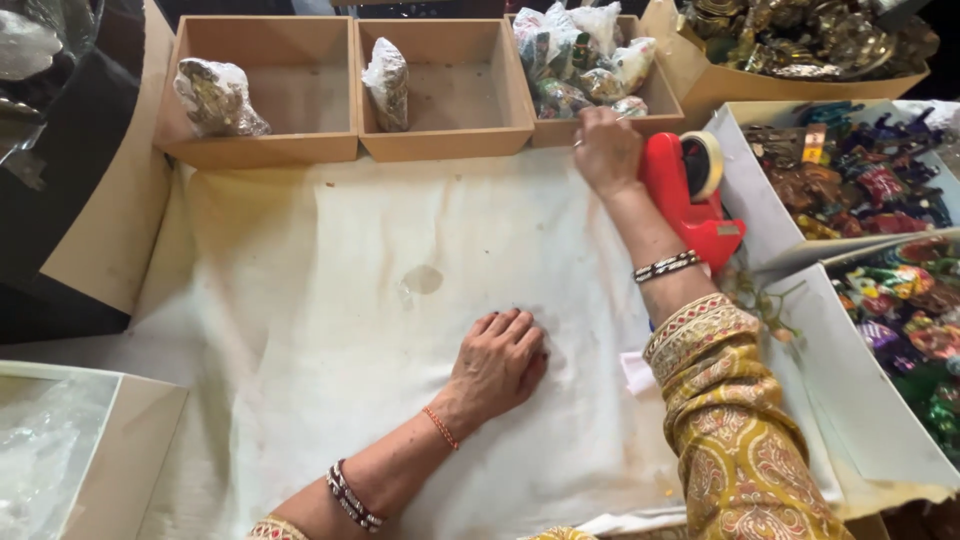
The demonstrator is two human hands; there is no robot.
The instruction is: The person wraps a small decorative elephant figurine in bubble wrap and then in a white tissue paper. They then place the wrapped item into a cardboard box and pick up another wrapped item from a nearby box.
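Note:
My left hand (498, 362) rests flat, palm down, on the white cloth (330, 330) that covers the table, holding nothing. My right hand (606, 150) reaches forward to the front edge of the right wooden box (600, 128), fingers curled over a wrapped packet (628, 106) at the rim; the grip itself is partly hidden. That box holds several clear-wrapped packets (565, 55). A red tape dispenser (690, 190) with a roll of tape lies just right of my right wrist.
Two more wooden boxes, the left one (262, 150) and the middle one (440, 145), each hold one wrapped figure. White trays (745, 180) at right carry colourful figurines. A tray of brass items (800, 40) sits at the back right. A cardboard box (130, 440) is near left.

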